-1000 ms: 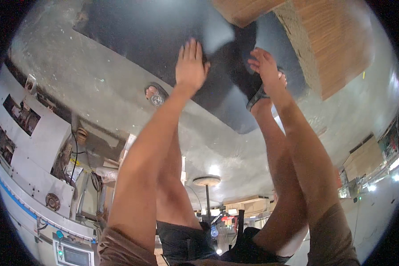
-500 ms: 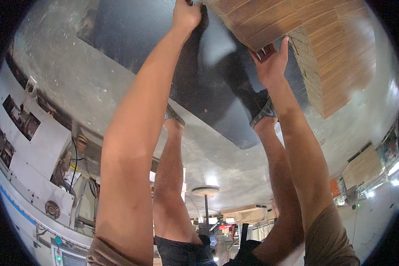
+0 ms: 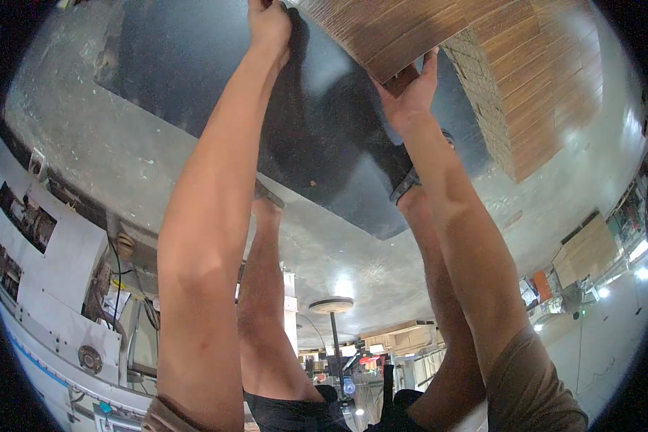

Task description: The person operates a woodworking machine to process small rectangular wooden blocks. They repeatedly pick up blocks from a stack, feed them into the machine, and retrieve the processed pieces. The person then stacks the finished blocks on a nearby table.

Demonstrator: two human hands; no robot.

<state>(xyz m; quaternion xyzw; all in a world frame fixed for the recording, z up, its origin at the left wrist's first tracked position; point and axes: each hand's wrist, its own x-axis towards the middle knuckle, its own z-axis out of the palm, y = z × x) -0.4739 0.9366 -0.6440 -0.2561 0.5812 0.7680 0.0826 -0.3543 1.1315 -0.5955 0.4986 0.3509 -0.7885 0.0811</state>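
Observation:
A brown wood-plank panel is held above a dark mat, tilted, with its far part cut off by the upper edge of the view. My right hand grips its near corner, thumb up along the right side and fingers partly hidden beneath. At the panel's left end is my left hand, fingers closed, partly out of view at the top. Just right of the panel stands a stack of similar wood-plank panels, its layered edges facing me.
The dark mat lies on the grey floor, with my feet at its near edge. White machinery lines the left side. Pale boards stand at the right, and a round-based pole is behind me.
Both hands have moved left with the wood-plank panel, away from the stack. The view has shifted slightly too. The grip looks the same.

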